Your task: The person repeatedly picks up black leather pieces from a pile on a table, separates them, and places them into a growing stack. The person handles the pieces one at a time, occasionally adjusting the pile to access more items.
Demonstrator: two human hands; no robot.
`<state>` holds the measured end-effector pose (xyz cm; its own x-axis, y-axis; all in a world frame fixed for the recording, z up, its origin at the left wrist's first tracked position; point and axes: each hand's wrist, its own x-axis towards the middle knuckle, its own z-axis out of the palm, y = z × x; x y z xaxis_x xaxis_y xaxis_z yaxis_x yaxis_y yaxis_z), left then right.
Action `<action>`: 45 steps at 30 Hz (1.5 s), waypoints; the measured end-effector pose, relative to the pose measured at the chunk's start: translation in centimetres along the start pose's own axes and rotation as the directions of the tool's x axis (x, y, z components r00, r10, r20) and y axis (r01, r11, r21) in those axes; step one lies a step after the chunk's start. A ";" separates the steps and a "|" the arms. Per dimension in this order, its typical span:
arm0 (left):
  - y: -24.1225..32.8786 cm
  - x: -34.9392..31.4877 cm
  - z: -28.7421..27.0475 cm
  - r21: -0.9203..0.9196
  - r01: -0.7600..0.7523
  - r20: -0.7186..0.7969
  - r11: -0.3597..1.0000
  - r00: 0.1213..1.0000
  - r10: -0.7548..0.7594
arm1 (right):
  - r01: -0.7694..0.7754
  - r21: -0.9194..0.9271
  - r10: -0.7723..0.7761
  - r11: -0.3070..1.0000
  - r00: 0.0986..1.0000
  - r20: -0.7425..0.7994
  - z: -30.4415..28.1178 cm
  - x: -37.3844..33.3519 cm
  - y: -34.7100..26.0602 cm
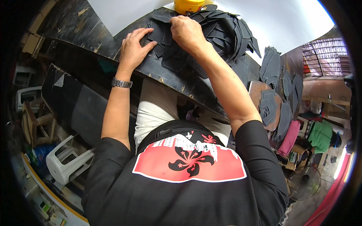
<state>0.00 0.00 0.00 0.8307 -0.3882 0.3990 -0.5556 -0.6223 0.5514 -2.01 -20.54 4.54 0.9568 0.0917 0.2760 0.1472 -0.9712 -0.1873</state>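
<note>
Both hands at work over thin black pieces (160, 34) near the front edge of a dark worktable (85, 30).

The left hand (132, 49) (a metal wristwatch (121, 83) sits below it) has thumb and fingers spread apart, the tips at the left side of the pieces, just in from the table's front edge. The right hand (187, 34) is curled, knuckles up, over the pieces' right side, farther from that edge; its fingertips are hidden, so I cannot tell whether they are closed on anything. Just right of it lies a fanned heap (230, 32) of similar black pieces, with a yellow tub (188, 5) beyond, toward the far edge. A white sheet (286, 22) shows behind the heap.
</note>
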 end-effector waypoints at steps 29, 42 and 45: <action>-1.4 0.3 0.2 -0.083 -0.102 -0.036 0.991 0.994 0.099 | -0.079 0.515 0.187 0.854 0.969 -0.162 -8.9 -11.2 2.5; -1.3 0.2 0.2 0.001 -0.033 0.035 0.999 0.999 0.033 | -0.716 -0.401 0.398 0.572 0.669 -0.628 -21.8 -31.3 30.5; -1.5 0.2 0.2 0.013 -0.028 0.039 1.000 0.999 0.027 | -0.807 -0.304 0.788 0.507 0.576 -0.215 -17.4 -34.7 33.9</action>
<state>0.98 0.72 -0.87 0.8160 -0.4309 0.3852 -0.5779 -0.6200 0.5306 -34.55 -60.52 5.05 0.6136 -0.7601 0.2139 -0.7735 -0.6331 -0.0309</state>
